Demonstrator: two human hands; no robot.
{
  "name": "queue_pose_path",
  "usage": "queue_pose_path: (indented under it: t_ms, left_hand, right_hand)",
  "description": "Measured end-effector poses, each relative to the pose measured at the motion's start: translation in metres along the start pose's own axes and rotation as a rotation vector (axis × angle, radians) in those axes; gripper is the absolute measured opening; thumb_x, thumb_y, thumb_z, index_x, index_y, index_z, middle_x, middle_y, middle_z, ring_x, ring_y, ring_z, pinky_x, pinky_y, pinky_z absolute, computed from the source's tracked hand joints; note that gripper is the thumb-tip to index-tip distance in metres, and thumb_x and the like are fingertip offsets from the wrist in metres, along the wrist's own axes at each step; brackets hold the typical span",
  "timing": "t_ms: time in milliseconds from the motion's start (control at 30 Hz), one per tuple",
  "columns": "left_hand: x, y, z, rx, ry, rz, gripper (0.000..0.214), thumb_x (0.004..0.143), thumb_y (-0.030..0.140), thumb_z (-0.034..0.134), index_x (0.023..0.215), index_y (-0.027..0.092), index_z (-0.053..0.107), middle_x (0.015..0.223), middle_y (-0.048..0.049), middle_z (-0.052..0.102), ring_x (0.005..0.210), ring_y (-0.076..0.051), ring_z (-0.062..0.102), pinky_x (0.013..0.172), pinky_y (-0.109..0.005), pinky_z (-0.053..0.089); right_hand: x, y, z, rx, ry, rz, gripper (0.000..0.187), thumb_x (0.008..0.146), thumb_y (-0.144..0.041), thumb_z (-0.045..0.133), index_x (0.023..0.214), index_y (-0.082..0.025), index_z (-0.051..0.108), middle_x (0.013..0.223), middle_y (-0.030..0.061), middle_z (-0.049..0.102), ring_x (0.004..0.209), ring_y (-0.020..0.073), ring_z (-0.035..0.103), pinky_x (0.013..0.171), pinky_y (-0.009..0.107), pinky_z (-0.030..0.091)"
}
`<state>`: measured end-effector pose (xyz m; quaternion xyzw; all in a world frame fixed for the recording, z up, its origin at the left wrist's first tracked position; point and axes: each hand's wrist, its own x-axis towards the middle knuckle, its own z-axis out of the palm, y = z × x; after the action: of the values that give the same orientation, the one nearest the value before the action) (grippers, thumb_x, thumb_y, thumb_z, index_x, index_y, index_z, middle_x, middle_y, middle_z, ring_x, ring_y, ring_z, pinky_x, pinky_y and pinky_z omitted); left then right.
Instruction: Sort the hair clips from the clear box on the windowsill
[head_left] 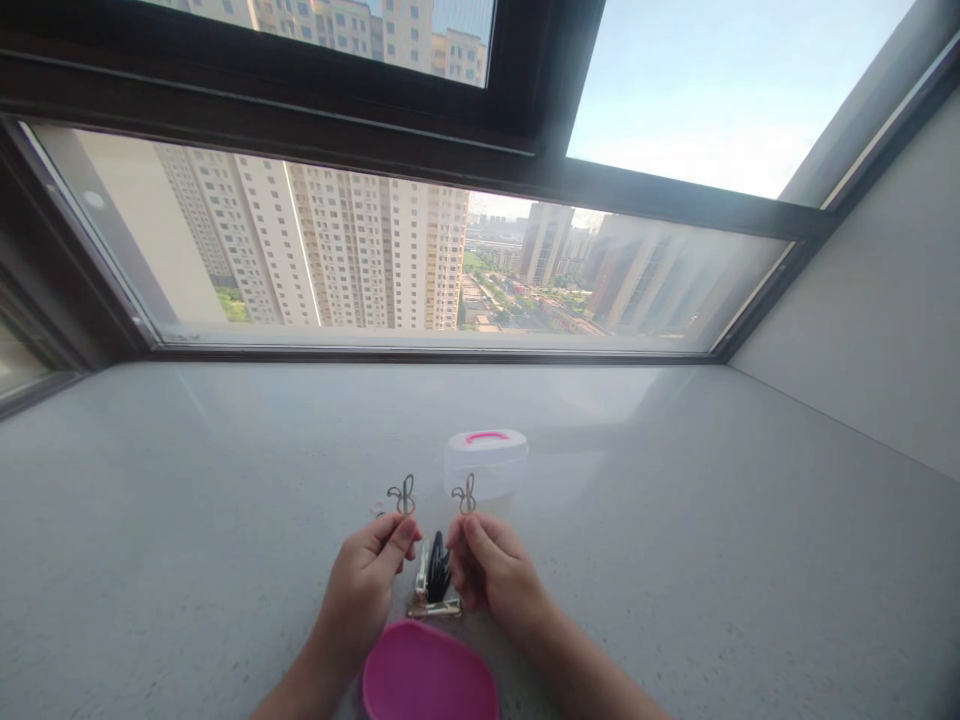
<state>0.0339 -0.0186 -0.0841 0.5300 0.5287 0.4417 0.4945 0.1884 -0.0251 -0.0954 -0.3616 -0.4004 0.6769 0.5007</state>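
Observation:
My left hand (373,560) is closed, pinching a small looped metal hair clip (406,497) upright between thumb and fingers. A matching clip (466,495) stands up from the pinch of my right hand (491,565), a short way to the right. Both are held at about the same height above the counter. Between and below the hands lie shiny metal clips (435,607) and a black looped bundle (438,568), partly hidden by my right fingers. Just beyond my left fingers, a small ring-like thing (379,508) is too blurred to name.
A translucent white box (487,465) with a pink handle stands behind my right hand. Nearest me is a pink dish (429,675), cut off by the lower frame edge. The pale speckled counter (712,540) runs to a dark-framed window (420,355), with a wall on the right.

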Motion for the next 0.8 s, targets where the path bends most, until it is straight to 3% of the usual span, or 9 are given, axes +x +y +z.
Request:
queue_pose_path:
  t_ms: [533,800]
  left_hand:
    - [0.0001,-0.0021,0.0007,-0.007,0.004,0.001,0.035,0.076,0.047,0.055,0.063,0.015,0.059,0.055,0.0025,0.049,0.052,-0.012,0.044,0.049,-0.019,0.034]
    - [-0.0006,0.0002,0.0011,-0.021,-0.026,0.003,0.035,0.077,0.043,0.056,0.056,0.015,0.056,0.050,0.0042,0.047,0.047,-0.010,0.039,0.045,-0.019,0.029]
  right_hand:
    - [0.0007,-0.0029,-0.0028,-0.070,-0.019,-0.006,0.049,0.076,-0.062,0.049,0.072,-0.013,0.053,0.040,-0.0055,0.045,0.028,0.0041,0.031,0.030,0.016,0.018]
    - [-0.0002,-0.0035,-0.0029,-0.074,-0.021,0.005,0.048,0.076,-0.061,0.050,0.071,-0.013,0.053,0.040,-0.0059,0.045,0.028,0.0039,0.032,0.030,0.016,0.017]
